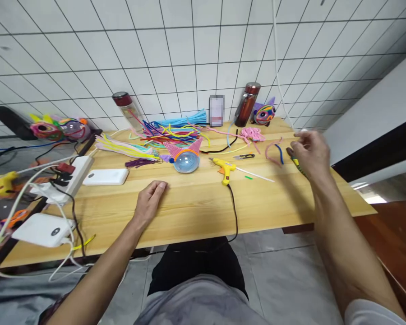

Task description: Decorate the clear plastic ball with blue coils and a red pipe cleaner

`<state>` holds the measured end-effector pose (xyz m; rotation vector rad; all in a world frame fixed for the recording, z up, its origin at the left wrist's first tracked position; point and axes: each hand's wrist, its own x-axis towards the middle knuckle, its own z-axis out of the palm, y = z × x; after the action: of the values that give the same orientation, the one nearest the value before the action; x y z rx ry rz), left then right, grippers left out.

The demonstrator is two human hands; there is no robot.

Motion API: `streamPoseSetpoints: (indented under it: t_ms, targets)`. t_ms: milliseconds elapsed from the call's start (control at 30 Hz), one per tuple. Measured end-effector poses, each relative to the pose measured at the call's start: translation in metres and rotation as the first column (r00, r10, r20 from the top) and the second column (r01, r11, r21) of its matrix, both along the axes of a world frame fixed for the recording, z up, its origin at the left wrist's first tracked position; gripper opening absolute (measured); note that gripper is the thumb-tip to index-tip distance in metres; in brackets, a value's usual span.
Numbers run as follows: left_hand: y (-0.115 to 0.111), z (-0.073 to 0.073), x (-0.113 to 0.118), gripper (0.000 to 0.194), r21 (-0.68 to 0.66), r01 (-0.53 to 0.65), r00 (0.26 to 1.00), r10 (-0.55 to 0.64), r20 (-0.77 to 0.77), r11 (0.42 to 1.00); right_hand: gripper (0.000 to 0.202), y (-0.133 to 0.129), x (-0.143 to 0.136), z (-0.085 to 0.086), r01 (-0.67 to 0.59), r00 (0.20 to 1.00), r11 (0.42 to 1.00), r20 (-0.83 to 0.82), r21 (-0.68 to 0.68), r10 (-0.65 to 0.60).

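Observation:
My left hand (149,201) rests on the wooden table (186,212), its fingers curled together. Raised over the table's right end, my right hand (310,151) has its fingers pinched; what they hold, if anything, is too small to name. Just below it lies a tool with a yellow-green patterned handle (299,167). A clear ball with pink pipe-cleaner ears (186,161) sits near the middle. To its right is a yellow glue gun (224,169) with a white stick in its back. Small black snips (244,156) lie behind the gun.
Bundles of colored pipe cleaners (172,133) lie at the back. A flask (247,104), a glass bottle (126,110) and a phone (217,111) stand near the wall. A finished ball figure (264,113) is back right. Power strip (69,178), power banks and cables crowd the left.

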<state>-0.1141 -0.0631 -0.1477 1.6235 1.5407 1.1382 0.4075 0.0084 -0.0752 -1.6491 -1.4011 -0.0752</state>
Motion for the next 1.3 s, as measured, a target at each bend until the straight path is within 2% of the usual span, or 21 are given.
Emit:
streamPoseSetpoints:
  t_ms: [67, 133, 233, 400, 800, 967, 1033, 1067, 1200, 1267, 1300]
  targets:
    - [0.001, 0.000, 0.000, 0.041, 0.000, -0.014, 1.000, 0.014, -0.019, 1.000, 0.024, 0.013, 0.010, -0.005, -0.033, 0.995, 0.999, 0.095, 0.034, 0.029]
    - [0.000, 0.001, 0.000, 0.042, -0.010, -0.032, 0.999, 0.031, -0.043, 0.999, 0.029, 0.024, 0.011, -0.014, -0.061, 0.993, 0.993, 0.106, 0.097, 0.050]
    - [-0.002, 0.003, 0.002, 0.043, -0.028, -0.027, 0.995, 0.024, -0.100, 0.999, 0.034, 0.034, 0.001, -0.035, -0.034, 0.999, 0.985, 0.002, 0.171, 0.034]
    - [-0.004, 0.008, 0.008, 0.045, -0.020, -0.032, 0.984, 0.028, -0.176, 0.999, 0.036, 0.034, -0.007, -0.064, -0.047, 0.968, 0.996, -0.240, 0.082, 0.065]
    - [-0.011, 0.009, 0.017, 0.041, 0.056, 0.005, 0.937, 0.014, -0.348, 0.998, 0.036, 0.033, 0.006, -0.070, 0.031, 0.980, 0.999, -0.199, -0.015, -0.033]
    - [-0.013, 0.010, 0.019, 0.029, 0.122, 0.029, 0.956, 0.008, -0.292, 0.992, 0.038, 0.033, 0.007, -0.072, 0.022, 0.979, 0.998, -0.200, -0.053, -0.033]
    - [-0.014, 0.013, 0.025, 0.021, 0.165, 0.090, 0.963, -0.044, -0.265, 0.982, 0.037, 0.034, 0.008, -0.072, 0.034, 0.978, 0.998, -0.202, -0.061, -0.045]
    - [-0.013, 0.015, 0.031, 0.022, 0.170, 0.152, 0.962, -0.106, -0.252, 0.974, 0.036, 0.035, 0.009, -0.072, 0.043, 0.977, 0.997, -0.204, -0.066, -0.056]
    - [-0.009, 0.030, 0.073, 0.023, 0.114, 0.391, 0.903, -0.356, -0.242, 0.913, 0.032, 0.036, 0.011, -0.074, 0.070, 0.974, 0.993, -0.211, -0.095, -0.088]
    - [-0.006, 0.038, 0.098, 0.020, 0.111, 0.607, 0.789, -0.581, -0.199, 0.787, 0.030, 0.035, 0.010, -0.075, 0.086, 0.974, 0.991, -0.202, -0.100, -0.105]
    - [-0.004, 0.040, 0.110, 0.019, 0.137, 0.698, 0.715, -0.673, -0.192, 0.703, 0.030, 0.033, 0.010, -0.076, 0.097, 0.975, 0.991, -0.191, -0.093, -0.114]
